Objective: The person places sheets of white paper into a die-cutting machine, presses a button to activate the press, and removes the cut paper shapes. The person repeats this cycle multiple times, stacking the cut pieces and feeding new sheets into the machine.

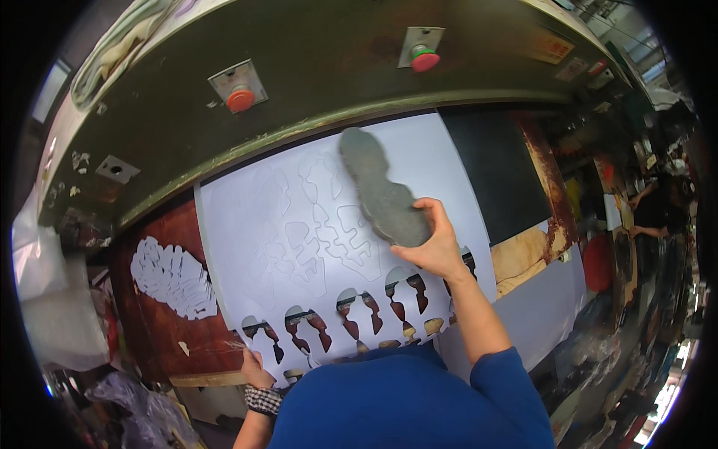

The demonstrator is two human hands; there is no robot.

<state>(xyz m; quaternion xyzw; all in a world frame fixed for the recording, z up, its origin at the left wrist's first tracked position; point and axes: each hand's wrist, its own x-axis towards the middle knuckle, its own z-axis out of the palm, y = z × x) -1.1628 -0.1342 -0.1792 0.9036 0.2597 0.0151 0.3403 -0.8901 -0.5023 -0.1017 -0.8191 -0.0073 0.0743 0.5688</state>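
My right hand [440, 247] grips the near end of a grey-green, sole-shaped cutting die [380, 183], thumb on one side and fingers on the other. The die is tilted over a white sheet [239, 217]; whether it touches cannot be told. Shoe-part outlines are pressed into the sheet left of the die. A row of cut-out holes runs along the sheet's near part, close to my body. My left hand [256, 368] is closed at the sheet's near left edge, its fingers partly hidden. A checkered band is on that wrist.
A green machine beam [321, 82] spans the far side, bearing a red button [240, 99] and a pinkish-red button [425, 59]. Stacked white cut pieces [172, 277] lie on a reddish board [149, 348] at left. A dark panel [493, 172] is at right. Another person [662, 213] works far right.
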